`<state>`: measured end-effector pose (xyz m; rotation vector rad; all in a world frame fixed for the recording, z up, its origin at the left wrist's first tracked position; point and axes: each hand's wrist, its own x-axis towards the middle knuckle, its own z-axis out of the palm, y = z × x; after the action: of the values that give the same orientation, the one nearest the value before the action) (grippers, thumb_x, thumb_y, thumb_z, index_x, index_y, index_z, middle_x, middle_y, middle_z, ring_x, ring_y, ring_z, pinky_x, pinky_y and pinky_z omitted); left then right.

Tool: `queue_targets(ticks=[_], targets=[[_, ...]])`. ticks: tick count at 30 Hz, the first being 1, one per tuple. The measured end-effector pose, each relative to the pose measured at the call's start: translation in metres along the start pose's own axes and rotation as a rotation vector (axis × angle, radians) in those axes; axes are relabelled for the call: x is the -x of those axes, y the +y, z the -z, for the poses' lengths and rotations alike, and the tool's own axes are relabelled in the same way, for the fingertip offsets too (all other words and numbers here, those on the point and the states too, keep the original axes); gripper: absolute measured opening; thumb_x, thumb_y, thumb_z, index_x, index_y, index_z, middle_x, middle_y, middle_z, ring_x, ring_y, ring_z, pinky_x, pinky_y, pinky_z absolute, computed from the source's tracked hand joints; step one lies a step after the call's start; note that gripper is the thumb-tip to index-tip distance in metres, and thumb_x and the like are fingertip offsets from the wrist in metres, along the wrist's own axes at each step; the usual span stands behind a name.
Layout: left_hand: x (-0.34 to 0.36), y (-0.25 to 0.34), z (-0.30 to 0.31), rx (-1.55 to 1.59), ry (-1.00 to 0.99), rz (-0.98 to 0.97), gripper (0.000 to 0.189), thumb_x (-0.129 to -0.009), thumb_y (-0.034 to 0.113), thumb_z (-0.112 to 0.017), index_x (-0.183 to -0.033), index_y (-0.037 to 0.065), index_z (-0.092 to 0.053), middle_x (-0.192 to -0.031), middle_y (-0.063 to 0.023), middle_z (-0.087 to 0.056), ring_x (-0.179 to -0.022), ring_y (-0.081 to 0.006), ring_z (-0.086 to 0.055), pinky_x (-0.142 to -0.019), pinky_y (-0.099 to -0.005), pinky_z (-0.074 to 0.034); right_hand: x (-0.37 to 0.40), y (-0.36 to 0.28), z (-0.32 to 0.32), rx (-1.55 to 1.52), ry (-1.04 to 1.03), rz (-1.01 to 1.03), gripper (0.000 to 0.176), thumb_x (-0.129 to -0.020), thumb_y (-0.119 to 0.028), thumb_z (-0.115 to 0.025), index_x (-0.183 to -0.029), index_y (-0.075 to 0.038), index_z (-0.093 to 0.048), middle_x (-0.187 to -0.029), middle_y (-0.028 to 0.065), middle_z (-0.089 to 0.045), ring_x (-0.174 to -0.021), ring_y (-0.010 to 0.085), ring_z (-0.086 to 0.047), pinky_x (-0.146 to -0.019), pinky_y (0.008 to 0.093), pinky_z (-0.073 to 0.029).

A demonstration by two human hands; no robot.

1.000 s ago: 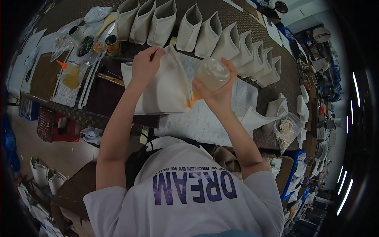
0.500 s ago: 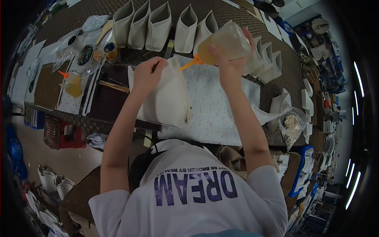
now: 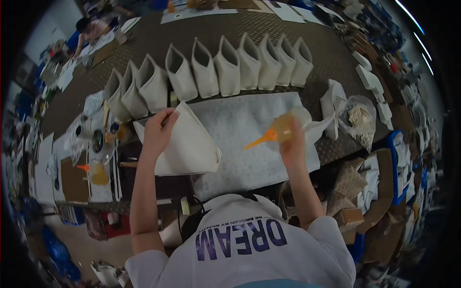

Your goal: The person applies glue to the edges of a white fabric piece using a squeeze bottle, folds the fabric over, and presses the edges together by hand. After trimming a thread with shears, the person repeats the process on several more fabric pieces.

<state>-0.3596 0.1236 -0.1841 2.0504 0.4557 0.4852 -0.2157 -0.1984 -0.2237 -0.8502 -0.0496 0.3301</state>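
Note:
My left hand [image 3: 161, 128] is closed on the top edge of a cream-coloured bag [image 3: 188, 146], which leans tilted over the near left of the worktable. My right hand [image 3: 294, 146] is wrapped round a clear squeeze bottle [image 3: 284, 128] of yellowish liquid. The bottle's orange nozzle points left and down, apart from the bag, above a pale mottled sheet [image 3: 240, 169]. Behind the sheet stands a row of similar open-topped cream bags [image 3: 204, 69].
A second orange-tipped bottle [image 3: 99, 174] lies at the left, near jars and clear plastic. On the right are a clear bag of pale bits [image 3: 360, 117] and a folded cream piece [image 3: 332, 103]. Another person [image 3: 91, 32] is at a far table on the left.
My right hand has brought the bottle down and away from the bag's top edge. The bag has tilted in my left hand. The whole view has shifted, showing more of the row.

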Motion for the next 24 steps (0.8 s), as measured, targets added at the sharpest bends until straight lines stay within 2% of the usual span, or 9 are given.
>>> queue_targets(ticks=[2, 4, 7, 10, 13, 16, 19, 21, 24], targets=[[-0.02, 0.049, -0.015, -0.024, -0.169, -0.034, 0.022, -0.09, 0.016, -0.058, -0.106, 0.001, -0.06, -0.083, -0.0041, -0.062, -0.077, -0.009, -0.054, -0.07, -0.025, -0.043, 0.001, -0.05, 0.039, -0.234, 0.309, 0.098, 0.042, -0.091, -0.032, -0.059, -0.119, -0.003, -0.047, -0.107, 0.0097, -0.057, -0.099, 0.0221, -0.059, -0.084, 0.0383, -0.052], [-0.049, 0.094, -0.038, -0.031, -0.306, -0.034, 0.024, -0.089, 0.013, -0.058, -0.109, 0.0, -0.059, -0.09, -0.0027, -0.063, -0.085, -0.0095, -0.056, -0.076, -0.0245, -0.044, 0.007, -0.092, 0.099, -0.327, 0.479, 0.285, 0.043, -0.09, -0.034, -0.06, -0.116, -0.002, -0.048, -0.108, 0.0111, -0.057, -0.102, 0.0241, -0.058, -0.084, 0.0374, -0.053], [-0.099, 0.17, -0.086, -0.112, -0.412, -0.206, 0.021, -0.088, 0.01, -0.059, -0.107, 0.001, -0.06, -0.088, 0.0, -0.062, -0.081, -0.0062, -0.054, -0.073, -0.0222, -0.043, 0.029, -0.152, 0.164, -0.461, 0.852, 0.51, 0.047, -0.088, -0.036, -0.063, -0.116, -0.002, -0.048, -0.111, 0.0126, -0.055, -0.103, 0.0263, -0.057, -0.083, 0.0384, -0.053], [-0.15, 0.247, -0.152, -0.102, -0.44, -0.416, 0.018, -0.089, 0.011, -0.059, -0.105, 0.001, -0.061, -0.085, 0.0024, -0.061, -0.077, -0.0046, -0.052, -0.07, -0.0207, -0.042, 0.065, -0.184, 0.253, -0.539, 0.848, 0.662, 0.051, -0.086, -0.033, -0.065, -0.121, -0.003, -0.044, -0.116, 0.013, -0.052, -0.105, 0.0278, -0.056, -0.083, 0.041, -0.053], [-0.228, 0.287, -0.234, 0.025, -0.489, -0.655, 0.015, -0.092, 0.015, -0.057, -0.101, 0.004, -0.06, -0.082, 0.0047, -0.058, -0.073, -0.0037, -0.049, -0.066, -0.0189, -0.039, 0.097, -0.198, 0.315, -0.608, 0.934, 0.78, 0.053, -0.086, -0.031, -0.066, -0.124, -0.004, -0.042, -0.117, 0.0126, -0.05, -0.106, 0.0283, -0.054, -0.083, 0.0425, -0.052], [-0.295, 0.322, -0.315, 0.091, -0.49, -0.66, 0.014, -0.092, 0.015, -0.056, -0.1, 0.004, -0.059, -0.082, 0.0048, -0.057, -0.073, -0.0037, -0.049, -0.068, -0.0188, -0.039, 0.119, -0.199, 0.352, -0.628, 1.06, 0.825, 0.052, -0.085, -0.031, -0.067, -0.123, -0.006, -0.042, -0.117, 0.0123, -0.049, -0.106, 0.0283, -0.053, -0.082, 0.0432, -0.052], [-0.371, 0.317, -0.394, 0.122, -0.43, -0.818, 0.012, -0.091, 0.014, -0.057, -0.096, 0.004, -0.06, -0.08, 0.002, -0.059, -0.074, -0.0052, -0.052, -0.069, -0.0211, -0.041, 0.133, -0.195, 0.382, -0.656, 1.121, 0.838, 0.052, -0.084, -0.032, -0.068, -0.121, -0.007, -0.043, -0.115, 0.0117, -0.05, -0.104, 0.0273, -0.054, -0.08, 0.0424, -0.052], [-0.408, 0.299, -0.447, 0.099, -0.352, -0.824, 0.013, -0.089, 0.015, -0.057, -0.095, 0.004, -0.06, -0.079, -0.0018, -0.061, -0.074, -0.0091, -0.056, -0.069, -0.0243, -0.044, 0.136, -0.192, 0.4, -0.682, 1.134, 0.835, 0.052, -0.083, -0.033, -0.069, -0.121, -0.008, -0.043, -0.115, 0.0111, -0.05, -0.101, 0.0262, -0.055, -0.079, 0.0414, -0.052], [-0.414, 0.279, -0.505, -0.083, -0.236, -0.83, 0.017, -0.086, 0.017, -0.057, -0.096, 0.003, -0.061, -0.08, -0.0094, -0.064, -0.072, -0.0197, -0.061, -0.067, -0.0304, -0.046, 0.136, -0.194, 0.412, -0.669, 1.235, 0.779, 0.054, -0.082, -0.035, -0.07, -0.121, -0.009, -0.043, -0.114, 0.0095, -0.051, -0.096, 0.0237, -0.058, -0.076, 0.0381, -0.052]])
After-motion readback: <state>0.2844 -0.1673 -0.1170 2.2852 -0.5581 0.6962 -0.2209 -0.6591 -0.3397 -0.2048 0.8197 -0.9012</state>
